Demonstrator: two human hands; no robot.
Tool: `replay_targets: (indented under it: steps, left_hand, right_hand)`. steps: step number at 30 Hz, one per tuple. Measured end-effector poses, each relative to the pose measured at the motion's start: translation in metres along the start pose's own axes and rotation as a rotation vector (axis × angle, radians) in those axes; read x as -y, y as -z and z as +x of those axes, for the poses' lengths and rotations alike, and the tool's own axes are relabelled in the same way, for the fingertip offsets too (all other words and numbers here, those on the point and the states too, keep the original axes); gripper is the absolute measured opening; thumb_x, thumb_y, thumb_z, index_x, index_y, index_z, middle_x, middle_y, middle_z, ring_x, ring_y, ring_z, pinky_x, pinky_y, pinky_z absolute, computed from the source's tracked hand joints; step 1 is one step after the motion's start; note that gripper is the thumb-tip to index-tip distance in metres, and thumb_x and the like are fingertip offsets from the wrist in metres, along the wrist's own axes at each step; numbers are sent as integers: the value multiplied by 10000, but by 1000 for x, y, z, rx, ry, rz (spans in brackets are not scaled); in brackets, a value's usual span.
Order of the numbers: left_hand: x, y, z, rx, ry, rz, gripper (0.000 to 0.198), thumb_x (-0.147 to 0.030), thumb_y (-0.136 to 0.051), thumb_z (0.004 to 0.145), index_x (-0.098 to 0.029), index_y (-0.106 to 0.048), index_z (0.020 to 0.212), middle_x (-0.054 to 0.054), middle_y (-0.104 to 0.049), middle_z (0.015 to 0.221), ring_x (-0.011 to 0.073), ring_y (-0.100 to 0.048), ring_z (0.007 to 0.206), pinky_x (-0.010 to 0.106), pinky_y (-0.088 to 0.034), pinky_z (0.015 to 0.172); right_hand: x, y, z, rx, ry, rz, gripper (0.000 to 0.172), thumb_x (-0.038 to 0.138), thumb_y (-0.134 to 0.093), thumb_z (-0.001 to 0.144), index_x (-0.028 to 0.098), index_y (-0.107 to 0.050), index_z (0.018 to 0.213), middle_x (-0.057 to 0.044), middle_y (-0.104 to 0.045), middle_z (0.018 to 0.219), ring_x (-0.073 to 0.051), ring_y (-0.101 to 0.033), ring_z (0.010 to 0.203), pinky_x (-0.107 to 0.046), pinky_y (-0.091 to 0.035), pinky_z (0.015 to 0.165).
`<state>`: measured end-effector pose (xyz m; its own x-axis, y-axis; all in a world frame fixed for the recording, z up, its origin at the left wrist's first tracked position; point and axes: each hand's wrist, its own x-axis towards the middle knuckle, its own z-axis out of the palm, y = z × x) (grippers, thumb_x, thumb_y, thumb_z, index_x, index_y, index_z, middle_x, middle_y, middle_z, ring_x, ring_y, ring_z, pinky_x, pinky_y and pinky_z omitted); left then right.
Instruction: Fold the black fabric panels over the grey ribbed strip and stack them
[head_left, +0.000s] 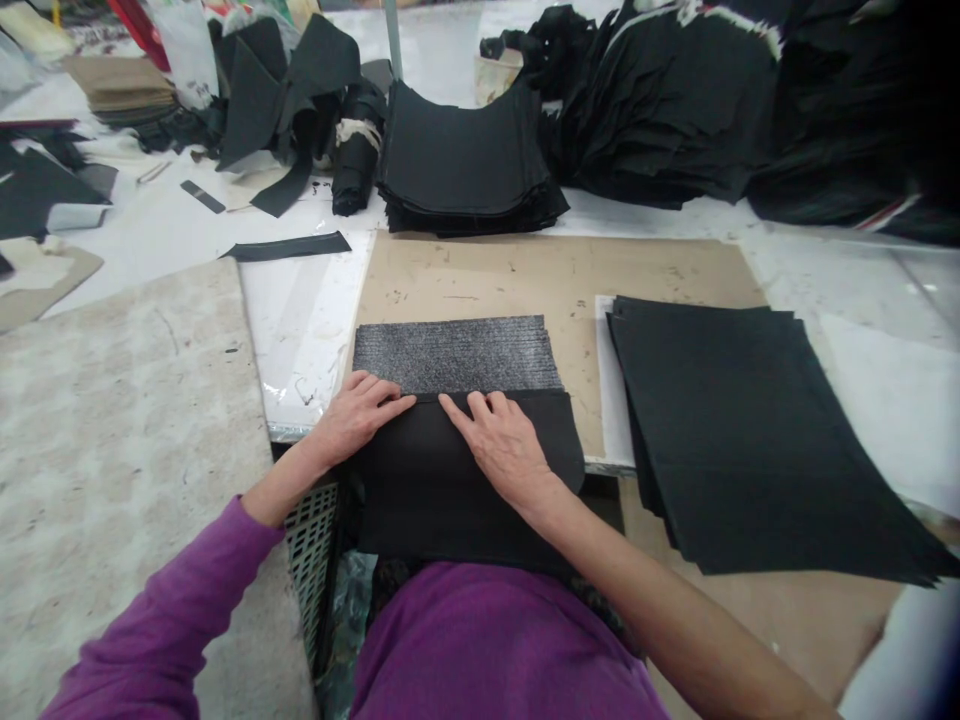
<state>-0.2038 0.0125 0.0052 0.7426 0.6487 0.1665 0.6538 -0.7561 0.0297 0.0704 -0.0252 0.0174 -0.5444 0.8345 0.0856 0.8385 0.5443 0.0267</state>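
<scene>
A black fabric sheet (450, 500) lies in front of me and hangs over the table's front edge towards my lap. Along its far side shows a stack of speckled grey strips (457, 355), their edges stepped in fine lines. My left hand (358, 415) presses its fingertips on the seam between black and grey, at the left. My right hand (501, 435) lies on the black fabric with its index finger stretched to the same seam. The two index fingertips are a small gap apart. Neither hand is wrapped round anything.
To the right, a stack of black fabric panels (750, 430) overhangs the table edge. Behind the brown board (562, 275) sits another black stack (465, 150). A black roll (357, 150) and dark scraps stand back left. A pale padded board (127, 450) covers the left side.
</scene>
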Motion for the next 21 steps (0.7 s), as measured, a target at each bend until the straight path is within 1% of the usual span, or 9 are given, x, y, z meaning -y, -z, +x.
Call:
replay_targets:
  steps: [2, 4, 6, 8, 11, 15, 18, 21]
  left_hand:
    - [-2, 4, 2, 22, -23, 25, 359, -154, -418, 1016, -236, -591, 1320, 86, -651, 1099, 204, -543, 966, 405, -389, 945]
    - [-3, 6, 3, 32, -46, 50, 357, -152, -424, 1014, -224, -581, 1327, 91, -653, 1103, 206, -545, 977, 410, -388, 953]
    - [-4, 7, 3, 32, -67, 77, 357, -161, -434, 1014, -217, -566, 1341, 93, -656, 1107, 210, -548, 983, 420, -384, 963]
    - [-3, 5, 2, 30, -73, 95, 361, -173, -441, 1017, -213, -551, 1358, 93, -657, 1112, 212, -550, 985, 427, -381, 974]
    - [3, 2, -5, 14, -45, 63, 348, -181, -447, 1019, -212, -559, 1347, 90, -652, 1115, 211, -546, 986, 406, -399, 947]
    - [19, -1, -24, -39, 60, -73, 298, -213, -471, 1020, -221, -591, 1292, 79, -639, 1098, 203, -553, 985, 368, -431, 885]
    - [29, -1, -38, -58, 92, -118, 297, -207, -467, 1021, -233, -591, 1290, 72, -631, 1094, 198, -563, 998, 360, -441, 870]
    - [32, 0, -46, -39, 75, -96, 347, -173, -443, 1021, -243, -563, 1340, 77, -625, 1120, 203, -560, 1011, 373, -440, 884]
  right_hand:
    - [0, 1, 4, -2, 6, 3, 502, 125, -431, 977, 256, -496, 1458, -124, -591, 1040, -272, -482, 897, -413, -411, 730]
    - [2, 1, 9, -24, 33, 22, 442, 133, -437, 985, 207, -543, 1408, -132, -592, 1075, -279, -492, 971, -424, -435, 818]
    - [7, -2, 16, -60, 78, 52, 389, 136, -435, 993, 146, -572, 1357, -144, -586, 1157, -285, -482, 1075, -429, -436, 928]
    - [16, -7, 23, -95, 128, 86, 375, 132, -426, 1000, 112, -566, 1348, -144, -575, 1220, -277, -470, 1127, -410, -439, 974]
    - [29, -17, 30, -119, 168, 111, 388, 117, -416, 1002, 89, -543, 1368, -135, -587, 1193, -268, -480, 1104, -391, -462, 956]
    - [35, -22, 32, -126, 176, 105, 407, 112, -416, 998, 62, -523, 1388, -132, -595, 1119, -277, -478, 1082, -402, -466, 943]
    - [35, -20, 32, -117, 166, 112, 443, 126, -413, 1002, 101, -486, 1438, -124, -593, 1100, -274, -477, 1064, -414, -464, 920]
    - [36, -15, 34, -95, 159, 110, 477, 143, -413, 1008, 157, -451, 1483, -110, -587, 1086, -269, -475, 1033, -420, -455, 889]
